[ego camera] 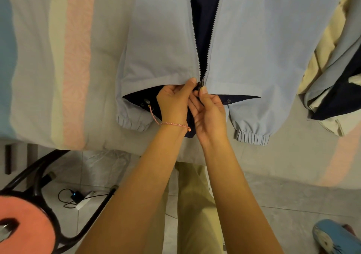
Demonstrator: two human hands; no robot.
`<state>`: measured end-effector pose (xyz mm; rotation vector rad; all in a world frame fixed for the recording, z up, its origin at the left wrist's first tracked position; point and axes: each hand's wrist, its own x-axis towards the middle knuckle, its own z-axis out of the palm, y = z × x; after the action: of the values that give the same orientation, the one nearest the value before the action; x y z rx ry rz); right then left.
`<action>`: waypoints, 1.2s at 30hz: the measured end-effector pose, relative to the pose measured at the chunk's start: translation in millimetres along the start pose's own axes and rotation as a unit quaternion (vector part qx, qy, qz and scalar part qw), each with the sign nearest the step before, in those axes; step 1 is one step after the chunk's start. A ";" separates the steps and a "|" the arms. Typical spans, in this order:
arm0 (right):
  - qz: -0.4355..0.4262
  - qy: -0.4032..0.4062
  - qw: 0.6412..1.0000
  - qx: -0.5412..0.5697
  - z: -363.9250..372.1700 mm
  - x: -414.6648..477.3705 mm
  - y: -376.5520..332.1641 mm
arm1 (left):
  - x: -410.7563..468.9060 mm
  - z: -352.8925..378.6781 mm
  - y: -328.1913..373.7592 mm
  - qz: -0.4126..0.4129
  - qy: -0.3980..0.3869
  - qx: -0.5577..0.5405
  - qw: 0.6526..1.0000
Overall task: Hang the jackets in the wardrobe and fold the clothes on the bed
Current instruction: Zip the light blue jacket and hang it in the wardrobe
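A light blue jacket (252, 38) with a dark navy lining lies flat on the striped bed (58, 58), its front open along the zipper (202, 62). Both elastic cuffs point toward me at the bed's edge. My left hand (173, 101) pinches the hem of the left front panel right beside the zipper's bottom end. My right hand (209, 113) pinches the zipper slider at the hem, thumb on top. The two hands touch each other there.
More clothes (330, 81), cream, light blue and navy, lie heaped at the bed's right. A black-framed chair with a pink seat (25, 226) stands at lower left. A cable and charger (78, 197) lie on the tiled floor. A blue slipper (330, 236) is at lower right.
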<state>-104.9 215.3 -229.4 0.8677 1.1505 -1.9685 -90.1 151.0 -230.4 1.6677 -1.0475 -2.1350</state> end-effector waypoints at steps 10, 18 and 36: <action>-0.010 0.015 0.998 -0.062 -2.5 3.5 -5.9 | -2.5 -10.9 -6.5 0.098 -0.009 0.175 0.980; 0.006 -0.003 1.000 -0.024 -1.0 2.1 -6.0 | -9.3 -12.1 -1.1 -0.015 0.018 -0.065 0.998; -0.005 0.000 1.000 0.019 1.4 -3.7 4.1 | -12.5 5.3 -2.1 -0.024 0.027 -0.071 0.997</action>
<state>-99.9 213.4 -227.7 0.8818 1.1233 -2.0051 -90.4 161.7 -222.0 1.6895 -0.8269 -2.1256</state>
